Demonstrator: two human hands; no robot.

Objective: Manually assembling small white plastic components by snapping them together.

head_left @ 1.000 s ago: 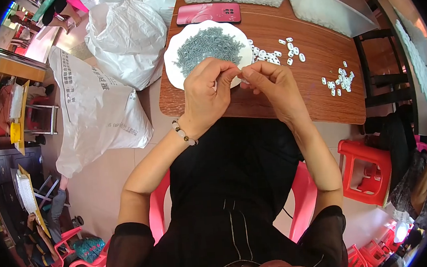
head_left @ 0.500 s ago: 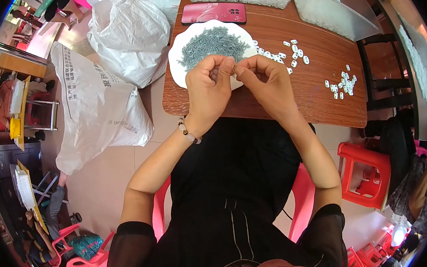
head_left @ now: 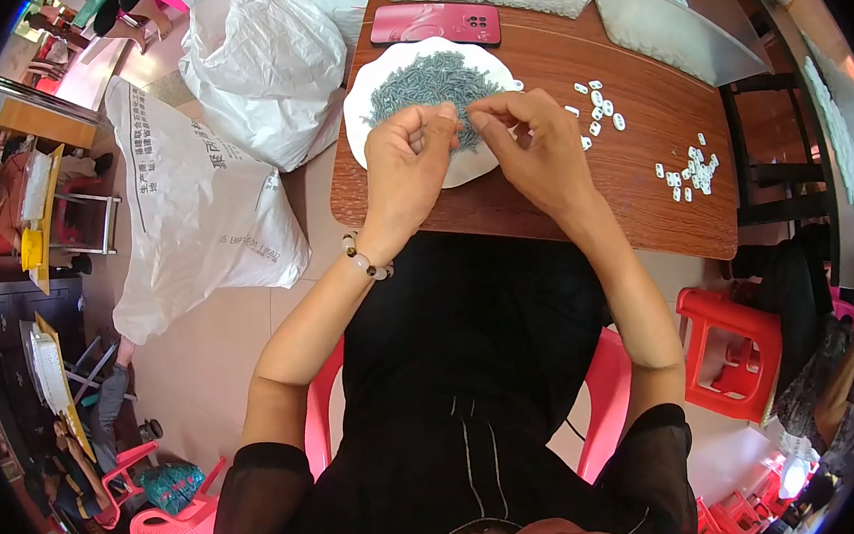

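Note:
Above the near edge of the plate, my left hand [head_left: 408,173] is closed, thumb tip against the curled fingers. Whatever is in that pinch is too small to make out. A short gap to the right, my right hand [head_left: 546,157] also pinches thumb to forefinger, its tips facing the left hand's. Any small piece there cannot be made out either. Beneath the fingertips lies a white scallop-edged plate [head_left: 356,102] heaped with small grey screws [head_left: 432,81]. Small white plastic pieces with holes [head_left: 597,103] lie to the right of my right hand, some partly hidden by it.
A pink phone [head_left: 435,25] lies behind the plate on the brown wooden table [head_left: 643,205]. More white pieces [head_left: 696,174] are scattered at the right. A translucent bin [head_left: 675,37] stands at the back right. White sacks [head_left: 208,219] fill the left floor; a red stool [head_left: 730,354] stands right.
My hands, whose fingertips nearly met before, have moved slightly apart. My right hand now covers more of the white pieces beside the plate. The whole view has shifted a little.

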